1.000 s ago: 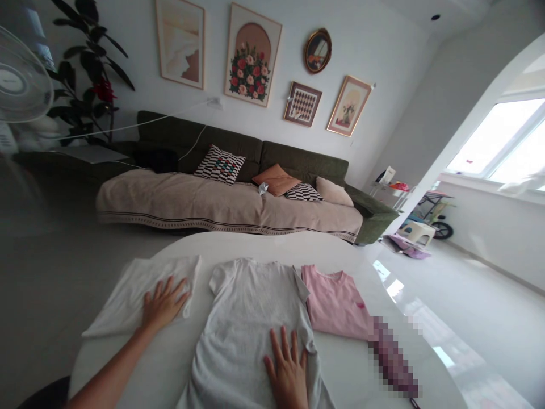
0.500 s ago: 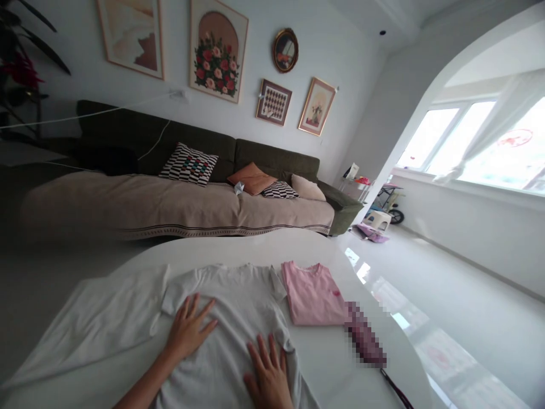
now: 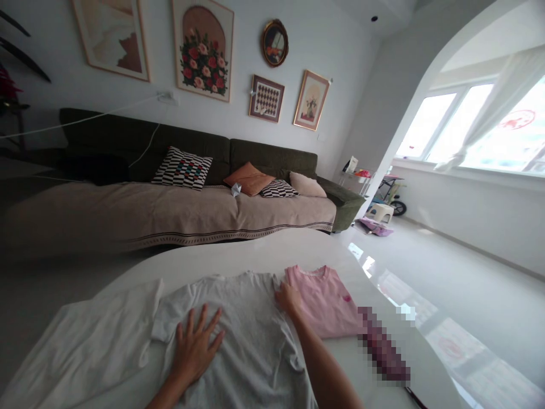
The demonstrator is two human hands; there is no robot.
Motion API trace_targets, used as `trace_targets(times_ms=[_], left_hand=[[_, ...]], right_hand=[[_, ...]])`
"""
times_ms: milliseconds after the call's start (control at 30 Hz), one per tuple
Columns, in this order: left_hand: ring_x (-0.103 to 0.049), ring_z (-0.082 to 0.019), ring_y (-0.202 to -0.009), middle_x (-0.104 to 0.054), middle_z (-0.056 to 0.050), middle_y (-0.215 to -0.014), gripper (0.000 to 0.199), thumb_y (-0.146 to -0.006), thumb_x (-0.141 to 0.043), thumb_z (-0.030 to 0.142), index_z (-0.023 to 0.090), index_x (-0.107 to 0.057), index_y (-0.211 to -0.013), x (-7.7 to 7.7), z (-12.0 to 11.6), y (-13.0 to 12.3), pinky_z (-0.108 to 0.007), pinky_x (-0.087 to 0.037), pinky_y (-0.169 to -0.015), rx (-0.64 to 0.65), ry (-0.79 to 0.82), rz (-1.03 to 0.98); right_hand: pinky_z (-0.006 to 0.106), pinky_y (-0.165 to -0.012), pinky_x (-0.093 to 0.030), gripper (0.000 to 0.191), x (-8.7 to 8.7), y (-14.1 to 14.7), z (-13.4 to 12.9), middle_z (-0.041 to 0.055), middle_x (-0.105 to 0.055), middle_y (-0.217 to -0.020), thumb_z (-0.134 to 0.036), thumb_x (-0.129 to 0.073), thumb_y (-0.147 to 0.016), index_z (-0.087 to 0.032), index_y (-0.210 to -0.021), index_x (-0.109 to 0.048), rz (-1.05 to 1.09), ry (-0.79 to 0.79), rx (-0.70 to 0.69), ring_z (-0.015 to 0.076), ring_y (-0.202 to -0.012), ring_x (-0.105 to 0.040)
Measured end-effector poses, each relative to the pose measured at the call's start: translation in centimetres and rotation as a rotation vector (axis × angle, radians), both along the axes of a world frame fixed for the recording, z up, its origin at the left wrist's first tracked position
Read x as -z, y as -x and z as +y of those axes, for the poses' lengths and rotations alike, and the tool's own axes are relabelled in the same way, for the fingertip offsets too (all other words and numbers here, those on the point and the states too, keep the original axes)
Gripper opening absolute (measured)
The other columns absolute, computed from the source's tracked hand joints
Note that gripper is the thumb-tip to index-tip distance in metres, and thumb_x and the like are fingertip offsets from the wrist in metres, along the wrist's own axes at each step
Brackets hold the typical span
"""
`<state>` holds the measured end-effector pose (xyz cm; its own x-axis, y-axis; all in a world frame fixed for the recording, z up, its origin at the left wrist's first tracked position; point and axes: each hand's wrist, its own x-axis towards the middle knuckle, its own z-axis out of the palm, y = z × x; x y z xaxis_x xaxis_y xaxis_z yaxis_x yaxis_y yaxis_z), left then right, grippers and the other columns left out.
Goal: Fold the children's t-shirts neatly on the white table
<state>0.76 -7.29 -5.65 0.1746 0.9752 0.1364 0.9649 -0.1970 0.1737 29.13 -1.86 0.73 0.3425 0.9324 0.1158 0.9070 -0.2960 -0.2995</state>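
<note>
A light grey T-shirt [image 3: 244, 324] lies spread on the white table [image 3: 272, 244], its neckline toward the sofa. My left hand [image 3: 196, 346] rests flat on the left part of its chest, fingers spread. At the shirt's right sleeve, my right hand [image 3: 289, 298] is closed, with its fingers curled on the sleeve cloth; the fingertips are partly hidden. Just right of that hand lies a folded pink T-shirt [image 3: 323, 301], its lower left partly behind my right forearm. To the left, a white garment [image 3: 97, 335] is laid out on the table.
A blurred dark-red object [image 3: 385, 346] with a thin strap lies at the table's right side. Beyond the table stands a green sofa [image 3: 187, 133] with a beige cover and several cushions. Shiny floor [image 3: 426, 255] extends on the right toward a window.
My right hand has moved up from the shirt's lower right to its right sleeve and closed there. My left hand stays flat on the shirt. The camera view has shifted slightly.
</note>
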Motion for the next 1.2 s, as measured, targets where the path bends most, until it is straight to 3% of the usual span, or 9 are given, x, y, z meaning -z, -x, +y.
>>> trace_targets(times_ms=[233, 367, 433, 567, 700, 800, 967, 1067, 1200], left_hand=[[-0.008, -0.038, -0.134, -0.022, -0.002, -0.148, 0.057, -0.081, -0.036, 0.058, 0.040, -0.029, -0.134, -0.3, 0.8, -0.7, -0.060, -0.009, -0.101, 0.000, 0.027, -0.005], [-0.007, -0.037, -0.134, -0.021, -0.002, -0.148, 0.056, -0.082, -0.034, 0.057, 0.039, -0.028, -0.135, -0.8, 1.0, -0.8, -0.059, -0.008, -0.101, 0.036, 0.039, -0.034], [-0.008, -0.036, -0.135, -0.021, -0.001, -0.148, 0.057, -0.081, -0.036, 0.057, 0.040, -0.028, -0.135, -0.9, 1.0, -0.7, -0.059, -0.008, -0.102, 0.043, 0.046, -0.048], [-0.010, -0.034, -0.135, -0.022, -0.007, -0.147, 0.064, -0.079, -0.036, 0.062, 0.035, -0.026, -0.137, -0.7, 1.1, -0.5, -0.056, -0.012, -0.103, -0.019, -0.001, -0.058], [-0.011, -0.034, -0.135, -0.026, -0.011, -0.146, 0.069, -0.078, -0.033, 0.065, 0.030, -0.028, -0.137, -0.8, 1.2, -0.6, -0.054, -0.013, -0.103, -0.109, -0.027, -0.037], [-0.011, -0.036, -0.134, -0.026, -0.011, -0.146, 0.071, -0.077, -0.035, 0.067, 0.030, -0.029, -0.137, -0.9, 1.1, -0.8, -0.055, -0.011, -0.103, -0.109, -0.026, -0.041], [-0.009, -0.037, -0.134, -0.022, -0.012, -0.147, 0.069, -0.078, -0.037, 0.063, 0.029, -0.031, -0.137, -0.9, 1.0, -1.0, -0.055, -0.008, -0.103, -0.112, -0.015, -0.064], [-0.005, -0.038, -0.134, -0.019, -0.013, -0.148, 0.077, -0.073, -0.039, 0.068, 0.027, -0.029, -0.137, -1.6, 1.7, -0.4, -0.057, -0.008, -0.102, -0.093, 0.094, -0.077], [-0.014, -0.042, -0.132, -0.025, -0.015, -0.145, 0.074, -0.073, -0.042, 0.067, 0.026, -0.037, -0.134, -3.4, 3.4, 0.6, -0.058, -0.019, -0.099, -0.034, 0.225, -0.093]], right_hand=[[0.037, -0.091, -0.031, 0.044, -0.5, 0.0, -0.1, 0.0193, -0.050, -0.122, -0.019, -0.025, -0.087, -0.006, -0.127, -0.040, -0.088, -0.111, 0.065, 0.0265, -0.113, -0.046], [0.034, -0.103, -0.020, 0.045, 1.2, 4.3, -0.2, 0.0072, -0.035, -0.140, -0.026, -0.033, -0.088, -0.020, -0.132, -0.038, -0.123, -0.084, -0.233, 0.0207, -0.129, -0.028], [0.042, -0.104, -0.017, 0.049, 2.8, 5.7, -0.2, 0.0019, -0.029, -0.144, -0.041, -0.039, -0.086, -0.029, -0.133, -0.036, -0.119, 0.006, -0.328, 0.0249, -0.133, -0.018], [0.055, -0.100, -0.017, 0.061, 4.6, 5.4, 0.7, 0.0032, -0.019, -0.148, -0.059, -0.029, -0.085, -0.031, -0.138, -0.023, -0.120, 0.127, -0.121, 0.0345, -0.133, -0.009], [0.056, -0.101, -0.017, 0.063, 3.4, 5.2, 1.0, 0.0049, -0.016, -0.149, -0.059, -0.028, -0.085, -0.030, -0.140, -0.018, -0.128, 0.168, -0.098, 0.0337, -0.134, -0.010], [0.057, -0.103, -0.012, 0.067, 3.0, 8.2, -2.4, 0.0074, -0.010, -0.149, -0.055, -0.036, -0.084, -0.026, -0.140, -0.015, -0.133, 0.100, -0.199, 0.0316, -0.135, -0.002], [0.049, -0.104, -0.025, 0.061, 6.3, 13.6, -14.2, -0.0027, -0.015, -0.147, -0.048, -0.038, -0.085, -0.034, -0.139, -0.011, -0.007, 0.088, -0.536, 0.0237, -0.135, -0.014], [0.053, -0.103, -0.024, 0.061, 7.4, 13.5, -19.5, -0.0033, -0.014, -0.146, -0.053, -0.038, -0.084, -0.038, -0.138, -0.013, 0.005, 0.112, -0.447, 0.0284, -0.134, -0.015], [0.054, -0.104, -0.022, 0.061, 5.9, 10.9, -22.6, -0.0026, -0.012, -0.146, -0.054, -0.039, -0.083, -0.038, -0.137, -0.016, -0.007, 0.220, -0.451, 0.0300, -0.133, -0.010]])
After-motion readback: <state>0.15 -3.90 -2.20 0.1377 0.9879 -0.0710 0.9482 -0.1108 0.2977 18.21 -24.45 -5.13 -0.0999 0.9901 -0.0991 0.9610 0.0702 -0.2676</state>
